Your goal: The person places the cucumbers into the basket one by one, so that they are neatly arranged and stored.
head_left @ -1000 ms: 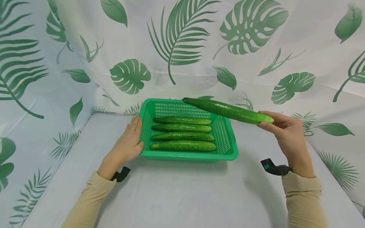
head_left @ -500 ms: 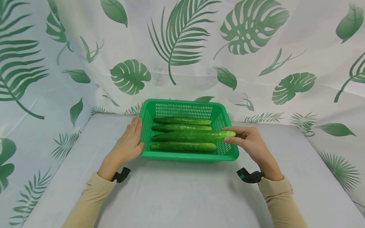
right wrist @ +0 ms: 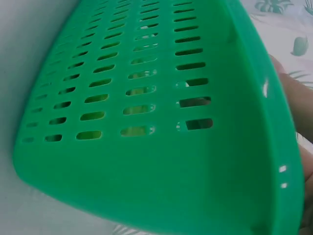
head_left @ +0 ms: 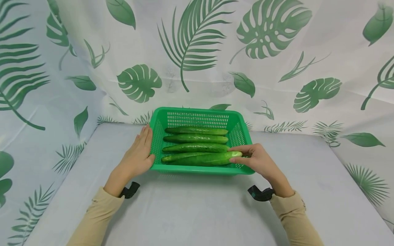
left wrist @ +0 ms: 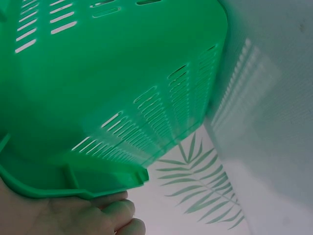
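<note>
A green plastic basket (head_left: 197,169) with slotted walls holds several cucumbers (head_left: 195,138) lying side by side, pale ends to the right. My right hand (head_left: 260,160) pinches the pale end of one cucumber (head_left: 203,159) between thumb and fingers. That cucumber lies inside the basket's front side, partly covering the frontmost one beneath. My left hand (head_left: 137,155) rests with straight fingers against the basket's left rim. In the left wrist view its fingers (left wrist: 120,213) lie along the rim. The right wrist view shows mostly the slotted wall (right wrist: 146,166), with right-hand fingers (right wrist: 296,103) partly hidden behind the rim.
A pale cloth (head_left: 197,212) covers the table under the basket. Behind it and at the sides hangs a white curtain (head_left: 209,92) printed with green leaves. A black wrist device (head_left: 261,193) sits below the right hand, another (head_left: 130,190) below the left.
My right hand has carried the cucumber from the air at the upper right, left and down into the basket, onto its front side. The left hand stays at the rim.
</note>
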A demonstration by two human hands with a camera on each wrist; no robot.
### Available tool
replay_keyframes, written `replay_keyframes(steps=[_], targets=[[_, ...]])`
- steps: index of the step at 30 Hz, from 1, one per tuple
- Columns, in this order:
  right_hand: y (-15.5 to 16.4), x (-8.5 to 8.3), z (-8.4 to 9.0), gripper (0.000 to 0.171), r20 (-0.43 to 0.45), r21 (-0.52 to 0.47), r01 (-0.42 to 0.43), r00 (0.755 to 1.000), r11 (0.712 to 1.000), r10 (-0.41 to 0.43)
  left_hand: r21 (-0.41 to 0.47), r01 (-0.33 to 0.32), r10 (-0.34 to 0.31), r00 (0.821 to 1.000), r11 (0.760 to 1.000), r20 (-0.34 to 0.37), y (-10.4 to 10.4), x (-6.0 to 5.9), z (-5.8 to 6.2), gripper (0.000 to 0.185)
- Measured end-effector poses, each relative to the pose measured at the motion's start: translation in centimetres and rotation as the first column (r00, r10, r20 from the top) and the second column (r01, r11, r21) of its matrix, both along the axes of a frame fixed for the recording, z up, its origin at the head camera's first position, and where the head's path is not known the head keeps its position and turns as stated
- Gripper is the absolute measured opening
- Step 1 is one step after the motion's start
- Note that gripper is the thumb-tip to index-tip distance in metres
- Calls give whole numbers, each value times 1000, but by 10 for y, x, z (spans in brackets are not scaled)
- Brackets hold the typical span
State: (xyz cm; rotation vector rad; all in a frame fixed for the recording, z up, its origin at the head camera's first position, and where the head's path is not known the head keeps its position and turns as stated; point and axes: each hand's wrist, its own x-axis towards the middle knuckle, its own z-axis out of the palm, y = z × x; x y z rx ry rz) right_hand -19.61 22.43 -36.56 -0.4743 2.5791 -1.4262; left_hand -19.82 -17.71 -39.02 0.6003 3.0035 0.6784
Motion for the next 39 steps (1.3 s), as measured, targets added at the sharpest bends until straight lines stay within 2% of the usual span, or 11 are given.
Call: replay_keyframes(steps=[3, 6, 11, 16, 20, 24, 28, 32, 35, 39], targets=[[-1, 1, -1, 32, -7, 11, -4, 1000, 1000, 5, -1, 2, -2, 1000, 1000, 0, 0, 0, -1, 80], [-3, 1, -3, 31, -58, 48, -23, 998, 999, 25, -2, 3, -3, 1000, 1000, -3, -1, 0, -1, 80], [-10, -1, -7, 28, -180, 166, -63, 979, 984, 93, -1, 5, -5, 1000, 1000, -4, -1, 0, -1, 80], [-16, -2, -10, 30, -249, 276, -48, 961, 960, 119, -1, 7, -7, 1000, 1000, -12, -1, 0, -2, 80], [-19, -1, -9, 29, -267, 356, -23, 955, 934, 126, 3, 8, -7, 1000, 1000, -13, -1, -1, -3, 80], [-21, 2, -7, 25, -228, 402, -38, 964, 915, 140, 9, 10, -9, 1000, 1000, -11, -1, -1, -2, 79], [-23, 4, -6, 22, -218, 418, -62, 962, 906, 166, 12, 9, -9, 1000, 1000, -11, -1, 0, -1, 79], [-23, 4, -6, 22, -228, 412, -59, 960, 910, 165, 9, 7, -7, 1000, 1000, -11, -1, 0, -1, 79], [-22, 4, -7, 23, -235, 374, -51, 961, 926, 148, 9, 7, -7, 1000, 1000, -12, 0, 1, 0, 79], [-20, 1, -10, 21, -264, 277, -52, 956, 959, 128, 11, 9, -9, 1000, 1000, -9, 0, 1, -1, 80]])
